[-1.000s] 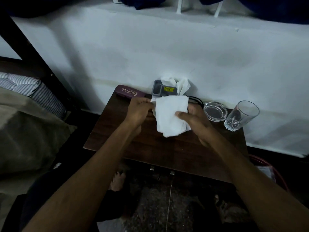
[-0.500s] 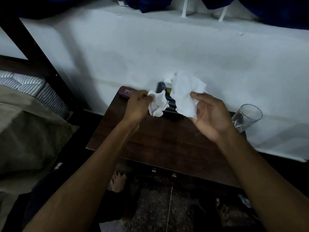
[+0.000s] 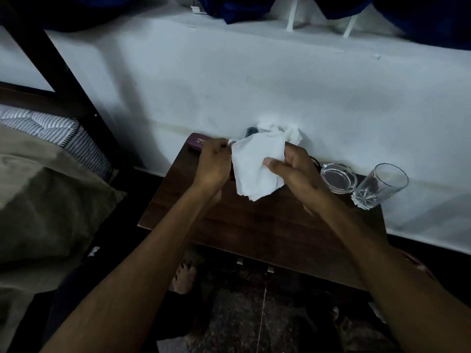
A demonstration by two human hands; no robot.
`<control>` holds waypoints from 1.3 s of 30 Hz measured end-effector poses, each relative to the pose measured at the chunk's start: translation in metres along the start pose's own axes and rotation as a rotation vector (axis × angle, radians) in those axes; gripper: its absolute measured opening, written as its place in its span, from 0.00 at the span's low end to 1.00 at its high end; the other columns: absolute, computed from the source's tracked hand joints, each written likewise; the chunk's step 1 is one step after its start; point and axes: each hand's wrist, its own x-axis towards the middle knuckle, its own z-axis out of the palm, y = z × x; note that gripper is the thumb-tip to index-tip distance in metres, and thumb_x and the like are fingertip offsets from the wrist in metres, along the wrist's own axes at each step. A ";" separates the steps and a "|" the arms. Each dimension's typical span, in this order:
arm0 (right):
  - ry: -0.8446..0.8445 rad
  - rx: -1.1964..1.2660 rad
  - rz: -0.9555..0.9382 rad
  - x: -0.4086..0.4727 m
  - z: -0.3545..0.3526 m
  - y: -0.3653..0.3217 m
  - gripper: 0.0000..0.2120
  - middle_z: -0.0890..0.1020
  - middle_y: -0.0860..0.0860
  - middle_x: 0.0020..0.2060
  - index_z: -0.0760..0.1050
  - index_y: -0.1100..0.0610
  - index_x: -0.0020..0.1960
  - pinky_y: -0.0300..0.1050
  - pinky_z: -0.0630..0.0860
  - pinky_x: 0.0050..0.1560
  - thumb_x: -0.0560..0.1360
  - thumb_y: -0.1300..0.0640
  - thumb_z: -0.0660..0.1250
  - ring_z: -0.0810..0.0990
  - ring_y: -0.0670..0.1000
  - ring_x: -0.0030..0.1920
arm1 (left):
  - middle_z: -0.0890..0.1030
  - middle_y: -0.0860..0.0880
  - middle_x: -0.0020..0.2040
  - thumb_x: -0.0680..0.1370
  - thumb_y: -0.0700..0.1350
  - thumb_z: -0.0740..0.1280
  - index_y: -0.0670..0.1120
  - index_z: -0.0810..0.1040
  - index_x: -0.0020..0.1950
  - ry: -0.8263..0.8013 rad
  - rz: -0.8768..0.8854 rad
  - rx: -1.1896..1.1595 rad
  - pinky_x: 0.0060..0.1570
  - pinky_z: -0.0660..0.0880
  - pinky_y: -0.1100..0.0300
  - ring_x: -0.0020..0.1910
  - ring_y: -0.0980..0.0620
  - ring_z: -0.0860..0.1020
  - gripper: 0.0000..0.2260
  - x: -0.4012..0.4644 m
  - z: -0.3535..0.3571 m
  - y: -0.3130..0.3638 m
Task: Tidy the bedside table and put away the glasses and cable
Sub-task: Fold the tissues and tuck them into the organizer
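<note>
Both hands hold one white tissue (image 3: 254, 164) above the back of the dark wooden bedside table (image 3: 254, 225). My left hand (image 3: 212, 164) pinches its left edge and my right hand (image 3: 298, 169) grips its right side. Behind the tissue, more crumpled white tissue (image 3: 290, 132) and part of a dark grey holder (image 3: 251, 131) show against the wall. A maroon case (image 3: 197, 143) lies at the table's back left corner. A loop of black cable (image 3: 314, 160) peeks out beside my right hand. The glasses are not visible.
A clear glass ashtray (image 3: 337, 177) and a clear tumbler (image 3: 379, 186) stand at the table's back right, by the white wall. A bed with an olive cover (image 3: 38, 200) lies to the left. My bare feet (image 3: 183, 276) show on the floor below the table's front edge.
My hands were apart, each with tissue raised; now they have come together and lowered, holding one spread tissue between them. The ashtray is visible again.
</note>
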 end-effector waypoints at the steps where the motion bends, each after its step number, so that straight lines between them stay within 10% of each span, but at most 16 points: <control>1: 0.000 -0.021 -0.006 0.000 0.000 0.000 0.14 0.87 0.41 0.55 0.79 0.48 0.64 0.45 0.82 0.58 0.83 0.62 0.66 0.85 0.43 0.58 | 0.79 0.41 0.43 0.81 0.38 0.60 0.28 0.76 0.55 -0.006 -0.004 -0.007 0.44 0.71 0.50 0.44 0.47 0.76 0.13 0.000 0.000 -0.001; 8: 0.059 -0.160 -0.035 0.004 0.004 -0.009 0.08 0.87 0.56 0.41 0.78 0.61 0.60 0.43 0.81 0.32 0.84 0.62 0.63 0.86 0.51 0.32 | 0.82 0.41 0.46 0.87 0.44 0.59 0.35 0.79 0.55 0.000 -0.032 -0.035 0.41 0.80 0.48 0.44 0.41 0.82 0.14 0.005 0.001 -0.002; 10: 0.122 -0.328 -0.042 0.009 0.005 -0.009 0.08 0.84 0.58 0.39 0.77 0.65 0.53 0.29 0.70 0.31 0.82 0.59 0.66 0.80 0.48 0.32 | 0.80 0.41 0.45 0.87 0.46 0.59 0.36 0.78 0.53 0.004 -0.003 0.008 0.42 0.80 0.47 0.44 0.42 0.82 0.15 0.008 0.002 -0.005; 18: 0.202 -0.458 -0.051 0.013 0.003 -0.002 0.13 0.76 0.53 0.31 0.75 0.61 0.42 0.45 0.66 0.34 0.76 0.52 0.71 0.73 0.51 0.32 | 0.85 0.35 0.54 0.89 0.51 0.56 0.39 0.80 0.63 -0.085 -0.060 -0.060 0.42 0.87 0.45 0.45 0.37 0.88 0.19 0.000 0.002 0.007; 23: 0.224 -0.510 -0.030 0.017 0.003 0.003 0.16 0.71 0.49 0.30 0.71 0.59 0.40 0.38 0.62 0.31 0.75 0.52 0.75 0.71 0.47 0.30 | 0.88 0.41 0.54 0.84 0.61 0.63 0.46 0.84 0.61 -0.216 -0.149 -0.122 0.51 0.86 0.41 0.52 0.38 0.88 0.21 0.001 0.002 0.008; 26: 0.178 -0.342 0.069 0.019 0.003 0.003 0.12 0.81 0.43 0.42 0.75 0.54 0.52 0.29 0.71 0.40 0.75 0.52 0.76 0.80 0.37 0.42 | 0.85 0.34 0.58 0.80 0.41 0.72 0.38 0.81 0.63 -0.203 -0.045 -0.090 0.48 0.86 0.43 0.51 0.37 0.87 0.13 0.002 0.001 0.000; 30: -0.068 0.245 0.283 0.013 0.002 0.007 0.17 0.87 0.53 0.59 0.77 0.54 0.67 0.49 0.85 0.53 0.79 0.56 0.74 0.87 0.53 0.57 | 0.86 0.35 0.57 0.75 0.26 0.65 0.36 0.81 0.63 -0.196 0.056 -0.030 0.52 0.84 0.41 0.54 0.41 0.87 0.18 0.007 -0.003 -0.007; 39: -0.002 0.402 0.334 0.007 0.001 0.029 0.11 0.88 0.55 0.56 0.81 0.57 0.63 0.48 0.86 0.51 0.81 0.63 0.70 0.88 0.54 0.56 | 0.83 0.43 0.46 0.70 0.42 0.67 0.39 0.78 0.52 -0.193 0.350 0.434 0.44 0.75 0.54 0.48 0.42 0.82 0.13 0.020 -0.006 -0.020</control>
